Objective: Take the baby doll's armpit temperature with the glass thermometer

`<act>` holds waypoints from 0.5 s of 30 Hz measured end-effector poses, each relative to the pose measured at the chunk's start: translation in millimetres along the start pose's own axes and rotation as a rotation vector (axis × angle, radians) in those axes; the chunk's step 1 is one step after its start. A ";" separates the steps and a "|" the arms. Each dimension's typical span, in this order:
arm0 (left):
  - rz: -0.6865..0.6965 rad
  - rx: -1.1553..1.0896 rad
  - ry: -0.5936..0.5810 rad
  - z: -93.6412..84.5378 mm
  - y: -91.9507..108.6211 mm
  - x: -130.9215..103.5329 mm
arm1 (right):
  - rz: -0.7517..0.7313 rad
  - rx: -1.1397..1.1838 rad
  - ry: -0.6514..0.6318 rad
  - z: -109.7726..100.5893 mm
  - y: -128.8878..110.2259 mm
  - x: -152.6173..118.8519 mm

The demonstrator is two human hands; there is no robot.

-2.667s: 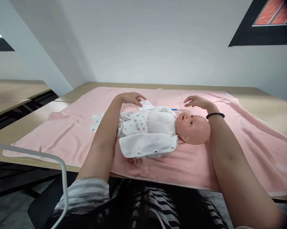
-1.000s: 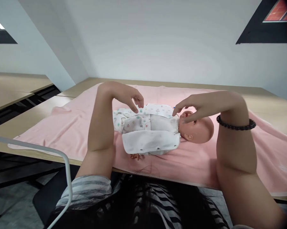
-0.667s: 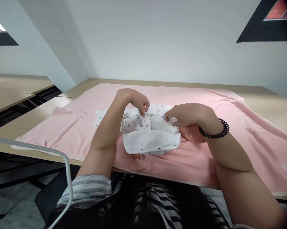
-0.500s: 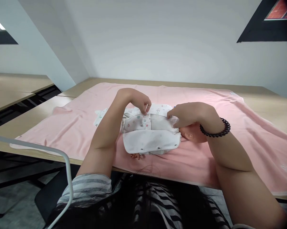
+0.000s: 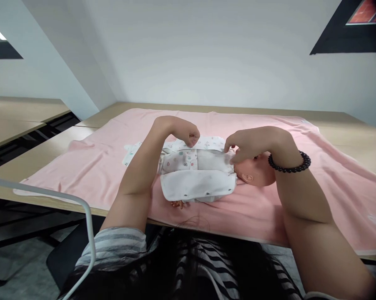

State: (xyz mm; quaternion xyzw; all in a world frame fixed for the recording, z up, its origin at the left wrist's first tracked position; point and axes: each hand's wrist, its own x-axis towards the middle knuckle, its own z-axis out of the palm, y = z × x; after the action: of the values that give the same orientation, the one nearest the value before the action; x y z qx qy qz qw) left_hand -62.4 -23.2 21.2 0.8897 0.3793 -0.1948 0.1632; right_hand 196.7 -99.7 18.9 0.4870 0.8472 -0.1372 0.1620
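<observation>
A baby doll (image 5: 255, 171) lies on its back with its head to the right, wearing a white printed baby garment (image 5: 178, 162). The garment's near front flap (image 5: 197, 185) is folded open toward me, and its far flap (image 5: 210, 143) lies on the other side. Over the far flap's edge, my left hand (image 5: 185, 132) is closed with its fingertips pressed together; whether cloth is between them is hidden. My right hand (image 5: 253, 141) hovers by the doll's neck and collar, thumb and fingers apart, partly covering the face. One small doll hand (image 5: 179, 204) pokes out below the near flap.
A pink blanket (image 5: 113, 166) with soft folds covers much of the wooden table (image 5: 347, 125). A grey curved tube (image 5: 87, 208) crosses at the lower left. Behind the table stands a white wall (image 5: 206, 54); another table (image 5: 22, 112) is at the left.
My right hand has lifted and shifted right, away from the far flap, uncovering more of the doll's head. My left hand's fingers have drawn together; it has barely moved.
</observation>
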 end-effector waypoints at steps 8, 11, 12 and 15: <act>0.157 -0.075 0.041 -3.6 1.8 -9.1 | -0.022 0.048 -0.005 -10.6 19.8 -7.9; 0.074 -0.062 -0.026 -3.2 3.2 -7.7 | -0.025 0.068 -0.041 -10.1 17.9 -5.6; 0.041 -0.057 -0.047 -3.2 3.5 -8.1 | -0.022 0.065 -0.038 -9.4 16.8 -6.1; -0.029 -0.032 -0.044 -3.6 6.0 -15.2 | -0.006 0.031 0.036 -6.5 9.7 -13.7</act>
State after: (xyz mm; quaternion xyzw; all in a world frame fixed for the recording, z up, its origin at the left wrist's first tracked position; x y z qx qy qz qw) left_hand -66.9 -35.0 32.4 0.8768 0.3917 -0.2107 0.1827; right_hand 210.8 -103.1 29.7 0.4893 0.8491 -0.1421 0.1390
